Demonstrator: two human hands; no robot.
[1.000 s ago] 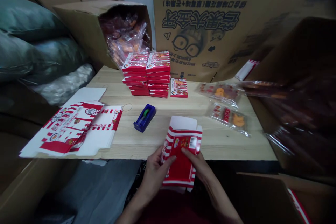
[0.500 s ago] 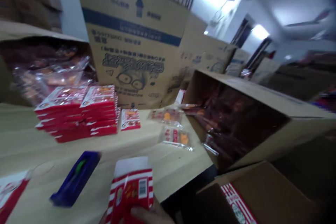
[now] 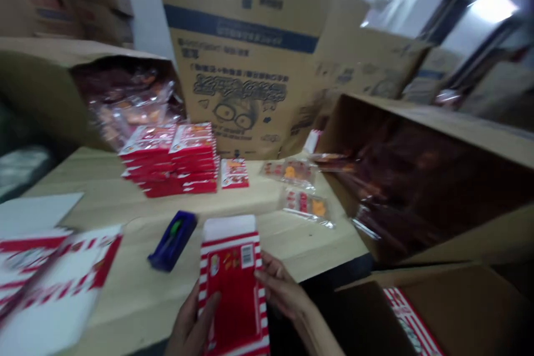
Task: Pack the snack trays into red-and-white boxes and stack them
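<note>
A red and white striped carton (image 3: pixel 234 300) with a barcode and a raised white top flap is held upright near the table's front edge. Its left side is gripped by my left hand (image 3: pixel 194 320), thumb across the red front. My right hand (image 3: pixel 281 286) pinches the right edge, fingers bent against it. Left of the carton lies a blue tape dispenser (image 3: pixel 172 242) with a green roll. Behind, a stack of red packs (image 3: pixel 171 161) stands beside a single red pack (image 3: pixel 234 173). Two clear packets (image 3: pixel 308 204) with orange pieces lie to the right.
Open cartons with bagged goods stand at the left (image 3: pixel 45 83) and right (image 3: pixel 454 122). A tall cardboard box (image 3: pixel 242 94) blocks the back. Flat striped sheets (image 3: pixel 70 283) lie at left. An open box (image 3: pixel 454 300) sits low at right, a striped carton inside.
The view has swung so the table shows further left and more of the flat sheets appears. The carton and both hands now show more fully, with my right hand on the carton's right edge.
</note>
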